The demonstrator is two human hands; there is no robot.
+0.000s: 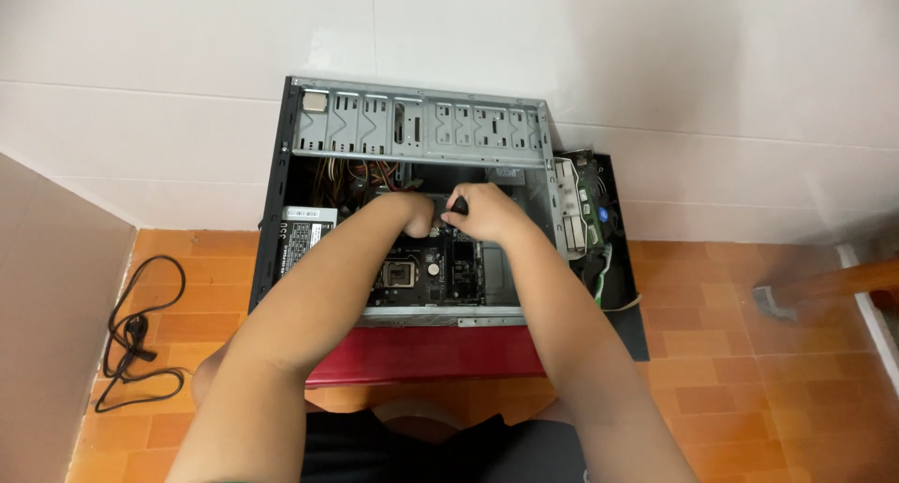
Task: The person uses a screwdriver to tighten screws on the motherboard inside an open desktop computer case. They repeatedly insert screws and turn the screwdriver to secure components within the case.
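Both hands are deep in the open black steel computer case (281,211). Right hand (487,213) is clenched on a black-handled tool (459,205); left hand (412,213) is curled beside it at 9 o'clock, grasp unclear. They work over the dark motherboard (440,272): keep the tool square, brace the board. A white rectangular label sits on the grey power supply (307,235) at 9 o'clock.

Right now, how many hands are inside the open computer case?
2. The left hand and the right hand are both inside the open computer case, close together above the motherboard. The right hand holds a black handle. No other person's hand shows.
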